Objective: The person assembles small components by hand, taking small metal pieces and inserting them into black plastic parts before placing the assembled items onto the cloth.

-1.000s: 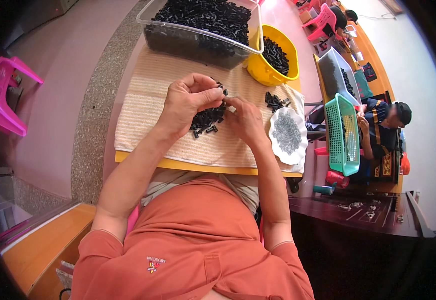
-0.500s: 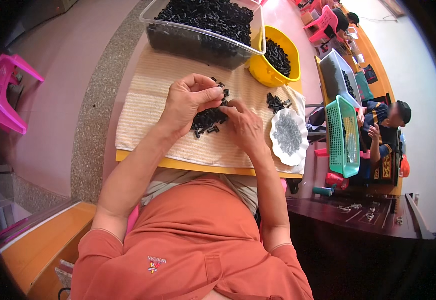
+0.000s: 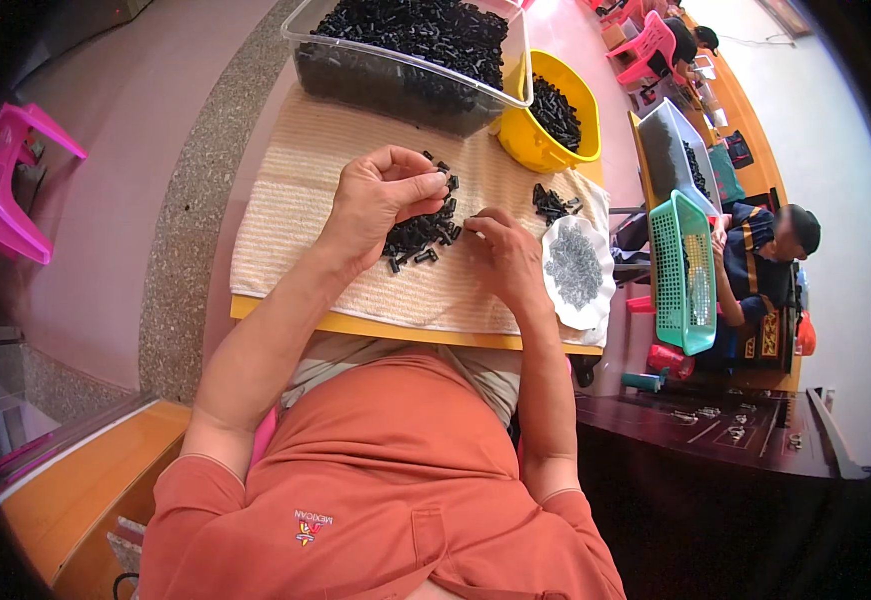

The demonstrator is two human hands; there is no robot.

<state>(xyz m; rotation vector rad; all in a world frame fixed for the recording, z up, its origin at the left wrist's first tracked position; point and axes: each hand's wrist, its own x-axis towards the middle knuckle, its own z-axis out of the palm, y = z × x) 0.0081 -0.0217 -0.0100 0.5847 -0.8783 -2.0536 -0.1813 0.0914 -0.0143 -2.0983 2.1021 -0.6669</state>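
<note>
A loose pile of small black plastic parts [image 3: 416, 240] lies on the striped cream towel [image 3: 291, 215] in front of me. Over the left of this pile is my left hand [image 3: 371, 205], its thumb and forefinger pinched together; what sits in the pinch is too small to name. My right hand [image 3: 509, 262] is at the pile's right side, just apart from it. Its fingers are curled inward with the tips together, and whatever they hold is hidden. Beside it stands a white scalloped dish [image 3: 596, 312] of tiny clear-grey pieces [image 3: 574, 268]. A smaller heap of black parts [image 3: 553, 207] lies behind the dish.
A clear plastic tub [image 3: 386, 82] full of black parts stands at the far edge, with a yellow bucket [image 3: 528, 150] of them to its right. Rightward, a person [image 3: 756, 250] sits by a green basket [image 3: 666, 300]. A pink stool [image 3: 16, 205] is at left.
My right hand has drawn back to the right, away from the pile. My left hand keeps its pinch in nearly the same place. The person at right has lowered a hand.
</note>
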